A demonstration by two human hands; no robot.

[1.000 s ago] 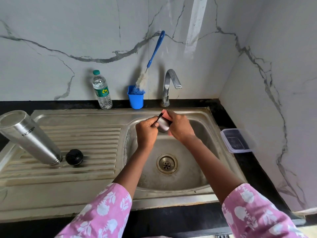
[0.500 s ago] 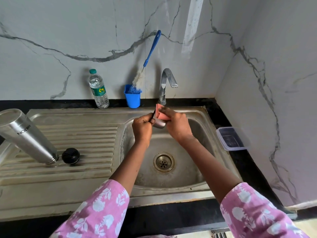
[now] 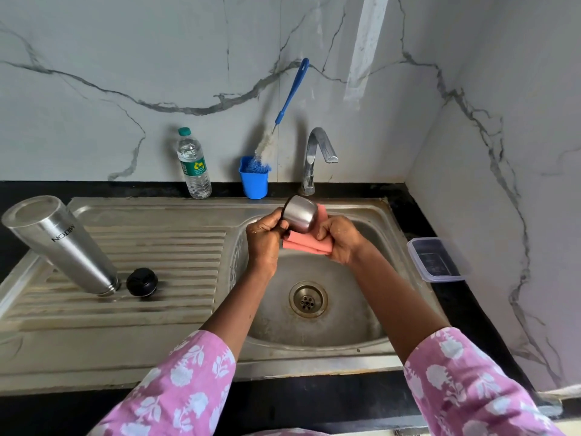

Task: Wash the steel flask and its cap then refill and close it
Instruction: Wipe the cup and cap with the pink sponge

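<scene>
Over the sink basin (image 3: 371, 309) my left hand (image 3: 262, 237) grips a small steel cup-shaped cap (image 3: 300, 214) by its rim, closed end up and toward the tap. My right hand (image 3: 341, 239) holds a folded pink cloth (image 3: 303, 243) against the cap from below and behind. The steel flask (image 3: 59, 243) stands upside down and leaning on the ribbed drainboard (image 3: 176, 247) at the left, mouth down. A black round stopper (image 3: 142, 282) lies beside the flask's mouth.
A steel tap (image 3: 317, 155) stands behind the basin, no water running. A blue cup (image 3: 254, 180) with a blue-handled bottle brush (image 3: 284, 111) and a plastic water bottle (image 3: 193, 165) stand by the wall. A lidded plastic box (image 3: 435, 259) sits on the right counter.
The cap has turned in my left hand so that its steel outside now shows. The pink cloth has slid from over the cap to below and behind it.
</scene>
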